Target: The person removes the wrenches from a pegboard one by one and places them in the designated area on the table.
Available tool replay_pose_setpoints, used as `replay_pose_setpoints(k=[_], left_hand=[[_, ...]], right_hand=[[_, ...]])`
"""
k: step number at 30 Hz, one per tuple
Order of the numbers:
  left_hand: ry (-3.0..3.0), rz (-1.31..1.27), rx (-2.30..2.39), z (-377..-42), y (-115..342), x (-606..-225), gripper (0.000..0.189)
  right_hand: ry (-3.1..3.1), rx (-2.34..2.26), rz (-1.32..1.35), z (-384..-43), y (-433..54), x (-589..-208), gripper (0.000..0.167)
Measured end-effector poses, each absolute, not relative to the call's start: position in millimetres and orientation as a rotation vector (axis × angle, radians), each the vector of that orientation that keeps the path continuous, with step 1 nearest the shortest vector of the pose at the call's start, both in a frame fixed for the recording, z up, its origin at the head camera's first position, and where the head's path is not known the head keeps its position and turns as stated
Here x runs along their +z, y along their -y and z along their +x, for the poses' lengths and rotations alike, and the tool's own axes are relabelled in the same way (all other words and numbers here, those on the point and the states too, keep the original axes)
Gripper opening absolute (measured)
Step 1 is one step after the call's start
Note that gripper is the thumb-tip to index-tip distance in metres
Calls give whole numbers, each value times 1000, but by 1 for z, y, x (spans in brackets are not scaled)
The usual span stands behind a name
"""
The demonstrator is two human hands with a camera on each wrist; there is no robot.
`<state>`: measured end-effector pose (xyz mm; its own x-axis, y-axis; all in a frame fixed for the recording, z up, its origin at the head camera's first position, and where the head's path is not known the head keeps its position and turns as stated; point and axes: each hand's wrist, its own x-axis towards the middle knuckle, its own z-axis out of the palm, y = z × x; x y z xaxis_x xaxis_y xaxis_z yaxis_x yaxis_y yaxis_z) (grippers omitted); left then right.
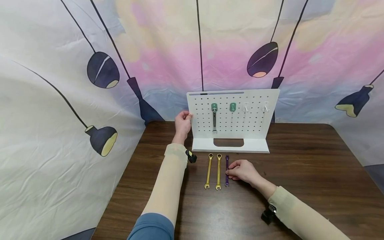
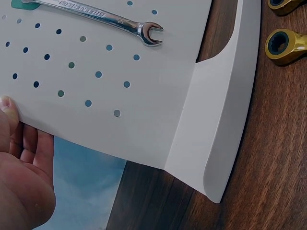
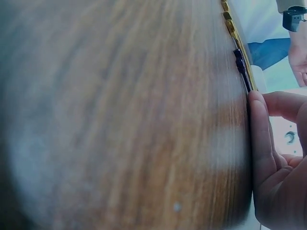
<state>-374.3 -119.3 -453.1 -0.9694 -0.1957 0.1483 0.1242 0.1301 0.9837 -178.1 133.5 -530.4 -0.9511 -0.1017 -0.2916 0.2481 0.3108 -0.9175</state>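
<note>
My left hand holds the left edge of a white pegboard, thumb on the front and fingers behind, as the left wrist view shows. On the table, thumb and fingers of my right hand pinch a purple combination wrench around the middle of its shaft. To its left lie two yellow ratcheting wrenches, roughly parallel, open ends toward me. A silver wrench hangs upright from a green hook on the board.
Further right on the board are another green hook and two clear hooks. The board's foot stands on the brown wooden table. Behind hangs a backdrop cloth printed with lamps.
</note>
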Motion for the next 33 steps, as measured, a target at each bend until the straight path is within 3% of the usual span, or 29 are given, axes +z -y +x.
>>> replay_pose_setpoints(k=[33], left_hand=[[2157, 66, -1930, -373, 120, -455, 12]], right_hand=[[-2216, -1708, 94, -181, -139, -536, 24]])
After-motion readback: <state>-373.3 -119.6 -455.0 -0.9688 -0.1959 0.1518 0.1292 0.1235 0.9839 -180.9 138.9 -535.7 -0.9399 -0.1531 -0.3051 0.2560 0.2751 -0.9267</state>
